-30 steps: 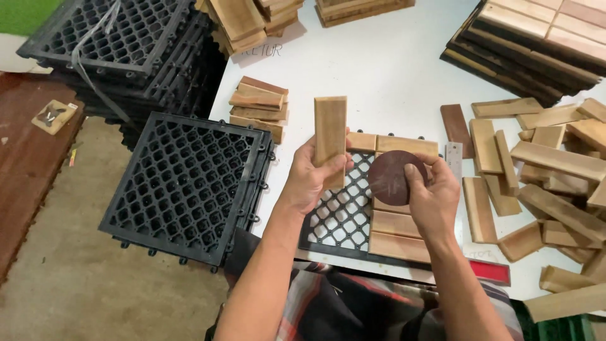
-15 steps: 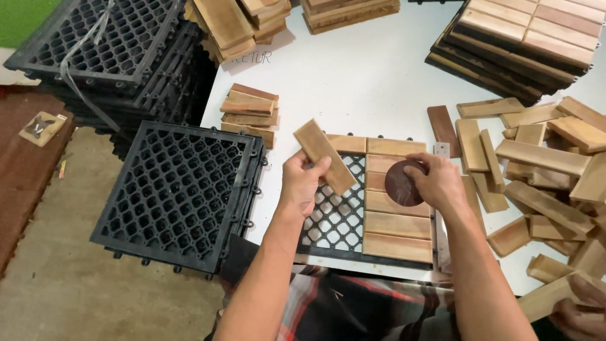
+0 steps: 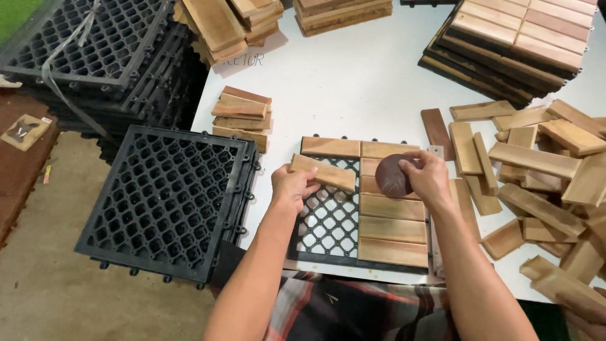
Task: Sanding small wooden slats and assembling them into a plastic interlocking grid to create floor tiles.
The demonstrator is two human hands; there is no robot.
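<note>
L hand [image 3: 291, 187] pinches wood slat [image 3: 323, 172] by its end, mid-frame over black grid tile [image 3: 328, 221]; R hand [image 3: 429, 179] grips brown disc [image 3: 392, 176]. Slat prob. light, stiff, rough; grip edges.

Pale tan wooden slat [image 3: 323, 172]; dark reddish-brown disc [image 3: 392, 176]; black lattice-patterned plastic grid [image 3: 328, 218]; white table [image 3: 353, 82]

Bright even overhead light, soft shadows, sharp, slight edge distortion

wood slat [image 3: 325, 172] tilted over grid, brown disc [image 3: 392, 176]
</note>
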